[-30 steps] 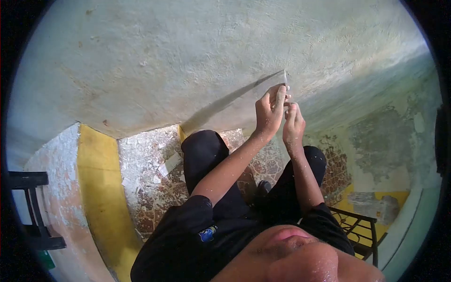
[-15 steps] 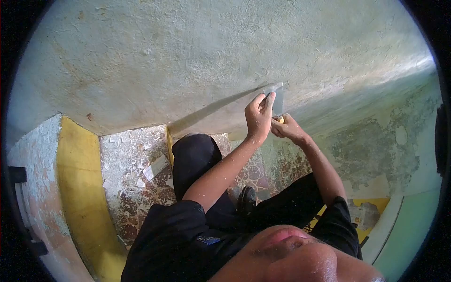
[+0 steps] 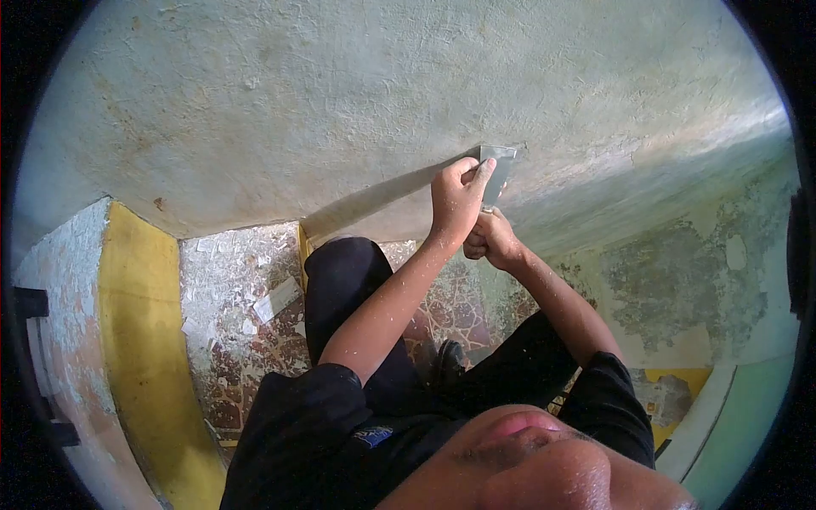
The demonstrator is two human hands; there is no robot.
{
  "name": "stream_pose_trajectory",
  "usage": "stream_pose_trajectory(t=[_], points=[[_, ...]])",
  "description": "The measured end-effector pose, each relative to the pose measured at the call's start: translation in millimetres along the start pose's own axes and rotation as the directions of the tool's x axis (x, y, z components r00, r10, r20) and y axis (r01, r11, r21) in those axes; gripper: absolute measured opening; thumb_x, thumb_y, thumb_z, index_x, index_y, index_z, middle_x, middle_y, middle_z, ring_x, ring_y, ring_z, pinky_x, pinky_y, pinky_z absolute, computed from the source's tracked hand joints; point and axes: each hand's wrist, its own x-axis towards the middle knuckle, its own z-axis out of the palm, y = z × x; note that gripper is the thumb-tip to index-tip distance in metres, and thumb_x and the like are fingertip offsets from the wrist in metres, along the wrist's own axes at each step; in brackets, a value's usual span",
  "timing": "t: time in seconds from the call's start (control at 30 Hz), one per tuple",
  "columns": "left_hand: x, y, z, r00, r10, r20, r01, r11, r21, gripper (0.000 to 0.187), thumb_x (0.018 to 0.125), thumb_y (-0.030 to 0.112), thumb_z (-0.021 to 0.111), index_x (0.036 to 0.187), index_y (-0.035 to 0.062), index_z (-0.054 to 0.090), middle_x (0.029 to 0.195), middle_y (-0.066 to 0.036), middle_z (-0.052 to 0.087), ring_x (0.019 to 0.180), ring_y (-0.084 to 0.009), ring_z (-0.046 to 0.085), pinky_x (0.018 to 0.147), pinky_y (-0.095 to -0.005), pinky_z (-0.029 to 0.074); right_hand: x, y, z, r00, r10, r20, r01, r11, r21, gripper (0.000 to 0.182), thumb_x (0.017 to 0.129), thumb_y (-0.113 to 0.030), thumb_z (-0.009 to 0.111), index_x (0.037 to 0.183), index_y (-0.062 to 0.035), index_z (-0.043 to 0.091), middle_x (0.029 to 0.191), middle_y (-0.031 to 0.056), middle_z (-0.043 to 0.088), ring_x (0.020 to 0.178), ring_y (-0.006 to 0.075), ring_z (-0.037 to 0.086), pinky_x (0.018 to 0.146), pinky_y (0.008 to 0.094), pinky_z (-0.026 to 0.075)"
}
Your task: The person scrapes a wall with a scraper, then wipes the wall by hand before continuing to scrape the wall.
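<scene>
Right hand dropped lower, fisted grip under scraper; left hand pinches blade.

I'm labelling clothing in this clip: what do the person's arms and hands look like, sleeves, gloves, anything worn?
Both hands are bare: no gloves, rings or watch visible on the left hand or the right hand. The forearms are uncovered. Short black sleeves end around the elbows, part of a black shirt with a small blue and white emblem on the chest. Pale specks dot the shirt.

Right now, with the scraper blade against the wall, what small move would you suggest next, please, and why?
Probably a short push of the scraper along the wall: the left hand presses its blade flat, the right hand grips below it.
</scene>
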Motion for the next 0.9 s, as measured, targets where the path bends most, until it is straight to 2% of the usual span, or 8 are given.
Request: stream_pose_trajectory(t=[0.07, 0.2, 0.27, 0.3, 0.37, 0.5, 0.53, 0.9], points=[[-2, 1, -5, 0.996, 0.085, 0.017, -0.085, 0.932, 0.351, 0.037, 0.097, 0.023, 0.066, 0.073, -0.0037, 0.057, 0.060, -0.007, 0.063, 0.062, -0.0076, 0.062, 0.055, -0.0286, 0.047, 2, -1, 1, 0.999, 0.034, -0.039, -0.034, 0.999, 0.005, 0.035, 0.099, -0.019, 0.050, 0.068, -0.0169, 0.034, 0.055, -0.0049, 0.030, 0.043, 0.0095, 0.023, 0.042, 0.0303, 0.018], [-6, 5, -3, 0.997, 0.070, 0.015, -0.071, 0.951, 0.302, 0.035, 0.097, 0.020, 0.066, 0.073, -0.0044, 0.057, 0.060, -0.009, 0.062, 0.065, -0.0073, 0.065, 0.055, -0.0287, 0.050, 0, 2, 11, 0.992, 0.097, -0.078, -0.093, 0.994, 0.061, 0.032, 0.098, -0.019, 0.047, 0.068, -0.0173, 0.036, 0.054, -0.0056, 0.029, 0.042, 0.0096, 0.023, 0.041, 0.0306, 0.017], [-11, 6, 2, 0.998, 0.047, -0.042, -0.040, 0.987, 0.156, 0.034, 0.097, 0.017, 0.065, 0.073, -0.0034, 0.055, 0.057, -0.006, 0.057, 0.059, -0.0042, 0.055, 0.051, -0.0295, 0.049, -10, 5, 23, 0.992, 0.104, -0.068, -0.096, 0.990, 0.105, 0.031, 0.098, -0.019, 0.046, 0.069, -0.0168, 0.036, 0.054, -0.0055, 0.029, 0.041, 0.0098, 0.023, 0.041, 0.0304, 0.016], [-11, 6, 1, 0.998, 0.046, -0.041, -0.039, 0.987, 0.157, 0.034, 0.097, 0.017, 0.065, 0.073, -0.0034, 0.055, 0.057, -0.006, 0.057, 0.059, -0.0042, 0.055, 0.051, -0.0295, 0.049, -13, 7, 28, 0.992, 0.108, -0.059, -0.099, 0.984, 0.149, 0.029, 0.098, -0.019, 0.045, 0.070, -0.0163, 0.037, 0.054, -0.0053, 0.029, 0.040, 0.0100, 0.023, 0.041, 0.0302, 0.016], [-11, 5, -2, 0.999, 0.045, 0.024, -0.050, 0.955, 0.294, 0.029, 0.100, 0.017, 0.062, 0.083, -0.0059, 0.065, 0.073, -0.006, 0.070, 0.066, -0.0098, 0.067, 0.055, -0.0269, 0.054, -9, 10, 31, 0.989, 0.093, -0.116, -0.077, 0.988, 0.137, 0.028, 0.097, -0.019, 0.045, 0.071, -0.0157, 0.038, 0.053, -0.0049, 0.030, 0.039, 0.0102, 0.024, 0.040, 0.0301, 0.016], [-6, 7, 2, 0.996, 0.087, 0.019, -0.089, 0.959, 0.271, 0.027, 0.100, 0.017, 0.062, 0.090, -0.0069, 0.068, 0.075, -0.007, 0.070, 0.067, -0.0082, 0.066, 0.055, -0.0270, 0.056, 3, 12, 22, 0.983, 0.053, -0.176, -0.042, 0.997, 0.066, 0.024, 0.100, -0.025, 0.045, 0.079, -0.0129, 0.045, 0.055, -0.0029, 0.037, 0.038, 0.0100, 0.029, 0.039, 0.0298, 0.018], [-6, 9, 2, 0.995, 0.094, 0.011, -0.093, 0.957, 0.276, 0.027, 0.100, 0.017, 0.062, 0.090, -0.0069, 0.068, 0.075, -0.007, 0.070, 0.067, -0.0082, 0.066, 0.055, -0.0270, 0.056, 7, 11, 23, 0.978, 0.042, -0.203, -0.036, 0.999, 0.035, 0.026, 0.102, -0.029, 0.043, 0.085, -0.0121, 0.051, 0.057, -0.0022, 0.041, 0.038, 0.0097, 0.031, 0.038, 0.0291, 0.019], [3, 11, -2, 0.990, 0.144, 0.016, -0.140, 0.925, 0.353, 0.029, 0.098, 0.015, 0.065, 0.081, -0.0082, 0.065, 0.066, -0.004, 0.063, 0.061, -0.0055, 0.060, 0.049, -0.0273, 0.055, 10, 15, 40, 0.996, 0.068, -0.059, -0.056, 0.981, 0.186, 0.026, 0.102, -0.036, 0.047, 0.090, -0.0133, 0.054, 0.062, -0.0029, 0.047, 0.039, 0.0095, 0.035, 0.037, 0.0285, 0.021]])
